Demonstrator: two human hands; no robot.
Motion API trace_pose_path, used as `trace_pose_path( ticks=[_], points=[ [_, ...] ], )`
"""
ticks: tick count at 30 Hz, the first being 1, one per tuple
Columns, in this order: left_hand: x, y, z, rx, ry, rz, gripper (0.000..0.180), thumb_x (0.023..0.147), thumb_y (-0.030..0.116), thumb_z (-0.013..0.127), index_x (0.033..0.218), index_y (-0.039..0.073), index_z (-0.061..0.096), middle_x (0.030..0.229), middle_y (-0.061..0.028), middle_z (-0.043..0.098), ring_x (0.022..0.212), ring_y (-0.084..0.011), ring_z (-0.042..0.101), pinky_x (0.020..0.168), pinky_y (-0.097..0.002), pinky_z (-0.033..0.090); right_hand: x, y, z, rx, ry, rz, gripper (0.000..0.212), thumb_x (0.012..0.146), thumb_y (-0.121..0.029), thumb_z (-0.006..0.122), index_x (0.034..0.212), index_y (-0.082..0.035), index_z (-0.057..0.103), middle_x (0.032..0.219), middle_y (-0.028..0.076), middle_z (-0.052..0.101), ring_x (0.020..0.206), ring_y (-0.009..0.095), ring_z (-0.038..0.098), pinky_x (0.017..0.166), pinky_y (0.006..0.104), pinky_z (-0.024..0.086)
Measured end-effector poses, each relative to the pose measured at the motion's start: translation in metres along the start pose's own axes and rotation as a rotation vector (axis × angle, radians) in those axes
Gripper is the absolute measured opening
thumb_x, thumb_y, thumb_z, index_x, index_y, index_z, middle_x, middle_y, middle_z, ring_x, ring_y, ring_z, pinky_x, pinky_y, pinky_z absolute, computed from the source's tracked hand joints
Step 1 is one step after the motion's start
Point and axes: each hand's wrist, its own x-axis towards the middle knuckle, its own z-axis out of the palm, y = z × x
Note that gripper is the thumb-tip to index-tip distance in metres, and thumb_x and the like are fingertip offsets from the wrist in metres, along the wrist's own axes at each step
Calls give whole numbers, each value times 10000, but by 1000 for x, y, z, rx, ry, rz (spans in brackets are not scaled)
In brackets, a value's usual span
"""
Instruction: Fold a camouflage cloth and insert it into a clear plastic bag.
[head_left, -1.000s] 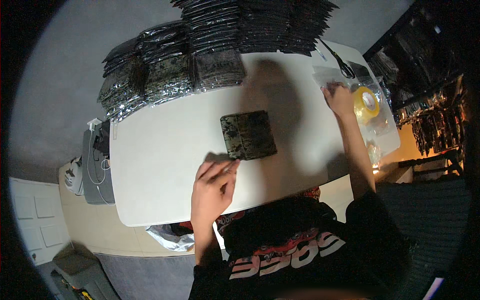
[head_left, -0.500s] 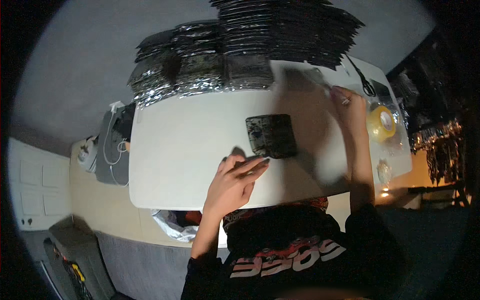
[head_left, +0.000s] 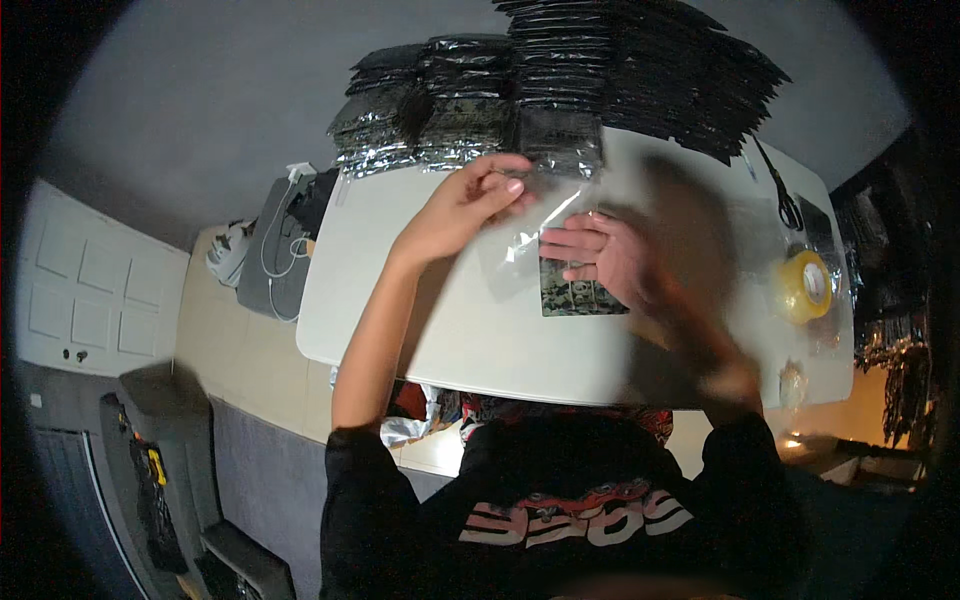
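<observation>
A clear plastic bag (head_left: 522, 250) hangs above the middle of the white table (head_left: 460, 340), light glinting off it. My left hand (head_left: 470, 208) pinches its upper edge between thumb and fingers. Beside the bag, my right hand (head_left: 615, 262) is open, fingers stretched toward it; whether they touch the film is hard to tell. Under my right hand lies a folded dark camouflage-patterned piece (head_left: 583, 300), flat on the table and partly covered by the hand and bag.
Tall stacks of dark, shiny plastic-wrapped packets (head_left: 560, 80) line the table's far side. On the right are black scissors (head_left: 787, 205), a roll of yellowish tape (head_left: 803, 287) and a small crumpled clear piece (head_left: 793, 384). A grey surface with a white cable (head_left: 272, 262) stands to the left.
My right hand has come from the far right to the middle. My left hand has moved up and now grips the clear bag. The view has shifted somewhat.
</observation>
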Motion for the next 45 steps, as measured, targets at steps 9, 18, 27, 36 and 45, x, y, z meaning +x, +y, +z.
trace_pose_path(
  ticks=[9,18,27,36,45],
  points=[
    [2,-28,-60,61,283,-33,213,1049,224,713,1122,29,759,831,14,726,692,-27,584,618,-213,464,-14,26,15,-1391,136,-386,571,1097,-351,537,1555,-16,473,1542,235,557,1448,416,515,1243,547,338],
    [12,-46,-42,100,168,-27,265,1060,306,705,1129,52,742,792,13,709,628,-51,546,559,-221,420,-15,45,17,-1880,82,-396,714,1005,-427,663,1598,-94,446,1696,219,322,1563,495,268,1251,667,233],
    [14,-48,-19,110,132,-70,249,1050,288,720,1134,57,758,816,1,720,675,-54,563,597,-220,450,-44,16,-74,-1993,297,-398,697,958,-374,717,1546,-69,501,1696,212,316,1555,486,290,1253,642,274],
    [16,-59,34,74,-38,55,263,1028,160,725,1253,23,718,1008,-54,785,811,-96,691,656,-246,506,-20,-10,-45,-722,326,-224,377,1106,-307,582,1289,5,687,1142,139,760,1003,184,728,880,329,590],
    [67,-81,53,-527,-391,-256,423,1141,294,491,1422,-4,596,1358,-170,698,1103,-248,747,731,-297,624,-28,16,-55,-459,121,-156,371,1137,-293,534,1018,14,703,849,77,737,599,90,628,498,227,455]
  ],
)
